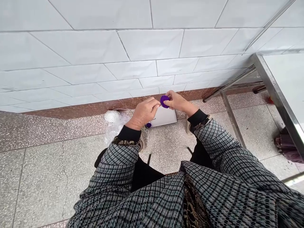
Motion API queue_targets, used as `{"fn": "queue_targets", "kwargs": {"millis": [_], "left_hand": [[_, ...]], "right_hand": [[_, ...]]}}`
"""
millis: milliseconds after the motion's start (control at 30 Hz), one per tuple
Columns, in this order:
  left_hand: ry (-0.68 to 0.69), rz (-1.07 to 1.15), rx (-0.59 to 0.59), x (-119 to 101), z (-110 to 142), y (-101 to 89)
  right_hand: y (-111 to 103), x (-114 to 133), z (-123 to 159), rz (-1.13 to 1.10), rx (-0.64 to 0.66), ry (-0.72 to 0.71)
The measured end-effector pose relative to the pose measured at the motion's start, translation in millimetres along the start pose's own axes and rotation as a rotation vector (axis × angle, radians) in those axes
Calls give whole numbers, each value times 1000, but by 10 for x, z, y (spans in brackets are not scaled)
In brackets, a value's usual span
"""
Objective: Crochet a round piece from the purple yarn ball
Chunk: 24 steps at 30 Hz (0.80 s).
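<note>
A small round bundle of purple yarn (164, 100) is held up in front of me. My right hand (176, 101) grips it from the right, with thumb and fingers around its edge. My left hand (145, 110) is closed in a pinch at the bundle's left edge; what lies between its fingertips is too small to make out. Below my hands, a white board or box lid (163, 117) rests on the floor. A second bit of purple yarn (148, 125) sits at its left corner, partly behind my left wrist.
White yarn (112, 116) and a clear plastic bag (114, 129) lie on the floor at left, beside loose pale strands (145, 134). A tiled wall (152, 44) rises ahead. A metal-framed table (273, 82) stands at right, with dark purplish cloth (288, 147) under it.
</note>
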State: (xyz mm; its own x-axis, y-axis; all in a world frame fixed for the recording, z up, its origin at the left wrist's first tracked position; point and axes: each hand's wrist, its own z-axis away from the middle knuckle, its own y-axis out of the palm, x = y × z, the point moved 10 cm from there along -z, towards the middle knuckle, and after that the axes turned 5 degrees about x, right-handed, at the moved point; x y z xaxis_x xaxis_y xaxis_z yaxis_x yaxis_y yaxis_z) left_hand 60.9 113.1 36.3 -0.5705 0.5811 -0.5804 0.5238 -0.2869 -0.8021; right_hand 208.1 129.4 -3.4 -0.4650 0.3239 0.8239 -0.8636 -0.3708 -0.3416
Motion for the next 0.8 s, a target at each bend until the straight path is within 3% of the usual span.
{"fn": "queue_targets", "kwargs": {"millis": [167,233,300,400,567,667,800], "left_hand": [[-57,56,-25,114,-4,-164],[-81,102,-44,164,-17,-176],[-112,140,-52,214,-32,-129],[-111,176,-27,208,-54,27],[19,183,40,-12,-53,231],[52,153,60,-88,-40,254],[48,103,50,-94,-24,180]], "right_hand": [[367,4,160,8,407,-13],[457,94,248,-118,559,-107],[406,210,283,-316,588,-205],[171,241,194,-531,404,-248],[-22,132,31,-545,101,-211],[-70,85,-16,-429,-29,-189],[-158,51,0,-61,-160,-123]]}}
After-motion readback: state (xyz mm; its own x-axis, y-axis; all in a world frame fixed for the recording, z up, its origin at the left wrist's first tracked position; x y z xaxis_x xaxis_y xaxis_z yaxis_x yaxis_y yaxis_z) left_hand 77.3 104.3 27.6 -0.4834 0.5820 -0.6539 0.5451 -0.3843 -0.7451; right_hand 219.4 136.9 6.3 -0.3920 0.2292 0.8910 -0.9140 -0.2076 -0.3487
